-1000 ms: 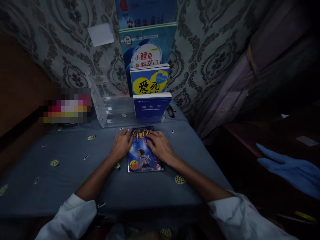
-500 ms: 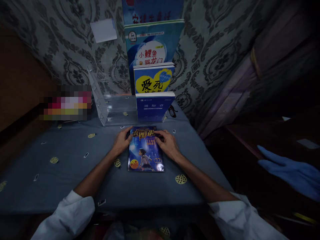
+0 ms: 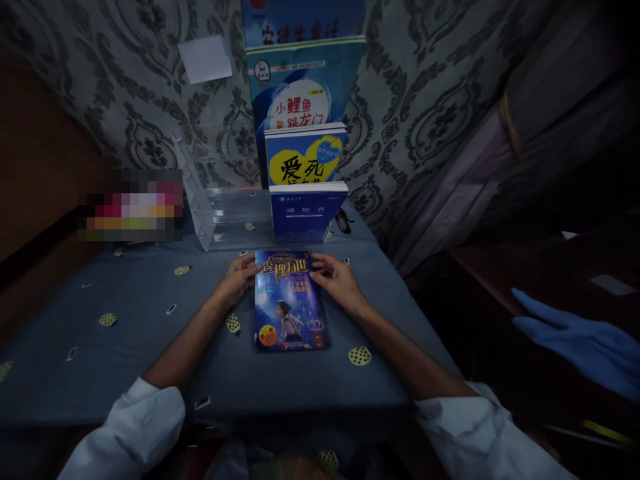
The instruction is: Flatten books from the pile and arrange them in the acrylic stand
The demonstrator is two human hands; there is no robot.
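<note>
A dark blue picture book lies on the blue patterned tablecloth, its far end tipped up a little. My left hand grips its upper left edge with curled fingers. My right hand grips its upper right edge the same way. Both forearms reach in from white sleeves. Just beyond the book stands a clear stepped rack holding several books, the nearest a blue one.
Patterned wallpaper rises behind the rack, with a white note stuck on it. A curtain hangs at the right. Another person's blue-gloved hand reaches in over dark furniture at the far right. A blurred patch sits at the left.
My hands slid off the book's cover to its two upper edges and took hold. The book's far end has lifted slightly and the cover now shows fully.
</note>
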